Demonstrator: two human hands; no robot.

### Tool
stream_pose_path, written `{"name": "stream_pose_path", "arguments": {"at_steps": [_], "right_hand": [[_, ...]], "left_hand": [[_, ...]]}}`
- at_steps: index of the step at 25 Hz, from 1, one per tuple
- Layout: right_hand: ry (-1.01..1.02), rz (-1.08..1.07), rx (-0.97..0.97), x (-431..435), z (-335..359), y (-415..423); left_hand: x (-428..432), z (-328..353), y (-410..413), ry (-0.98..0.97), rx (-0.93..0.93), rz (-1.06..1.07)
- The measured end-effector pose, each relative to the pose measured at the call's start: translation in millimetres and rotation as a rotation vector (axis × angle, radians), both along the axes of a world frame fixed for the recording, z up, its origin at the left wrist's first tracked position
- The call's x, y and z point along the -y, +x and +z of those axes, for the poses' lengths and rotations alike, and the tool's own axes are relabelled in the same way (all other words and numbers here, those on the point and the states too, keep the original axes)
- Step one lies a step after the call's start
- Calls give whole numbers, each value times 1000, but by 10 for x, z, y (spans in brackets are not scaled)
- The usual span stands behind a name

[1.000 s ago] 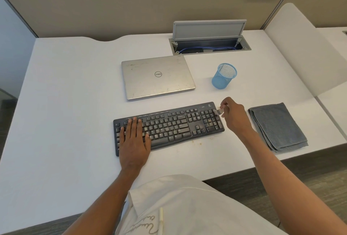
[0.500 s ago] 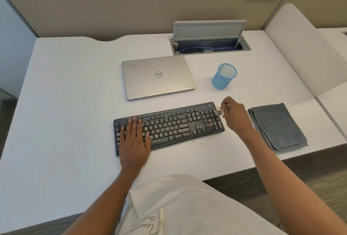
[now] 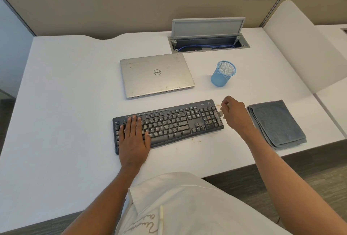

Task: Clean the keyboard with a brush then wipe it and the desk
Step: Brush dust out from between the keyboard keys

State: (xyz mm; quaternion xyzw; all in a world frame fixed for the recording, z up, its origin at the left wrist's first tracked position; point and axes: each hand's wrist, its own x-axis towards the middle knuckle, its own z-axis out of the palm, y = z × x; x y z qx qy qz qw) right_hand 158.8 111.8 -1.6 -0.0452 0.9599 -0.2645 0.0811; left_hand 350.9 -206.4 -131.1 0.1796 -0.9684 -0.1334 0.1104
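Keyboard (image 3: 169, 122): black; tan crumbs on number pad; left hand (image 3: 133, 137) flat.

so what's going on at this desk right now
A person is brushing a black keyboard on the white desk. The left hand lies flat on the keyboard's left half, steadying it. The right hand pinches a small brush at the right end, beside the number pad, where crumbs sit among the keys. The folded grey cloth lies to the right, untouched; wiping is not yet begun.
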Motion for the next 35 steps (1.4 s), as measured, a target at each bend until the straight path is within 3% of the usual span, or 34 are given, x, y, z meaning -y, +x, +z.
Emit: {"name": "stream_pose_path", "arguments": {"at_steps": [12,17,23,30,35], "right_hand": [[-101,25,-32,-28,10,26],[-39,21,12,-56,-30,-29],[-58,45,-86,20,-13,-42],[35,63,-20,8,-73,-52],[-30,60,-93,67,18,-8]], "left_hand": [[2,6,11,-7,10,0],[1,1,8,-9,19,0],[-2,10,5,-11,18,2],[0,-1,4,-10,25,2],[1,5,6,-12,9,1]]}}
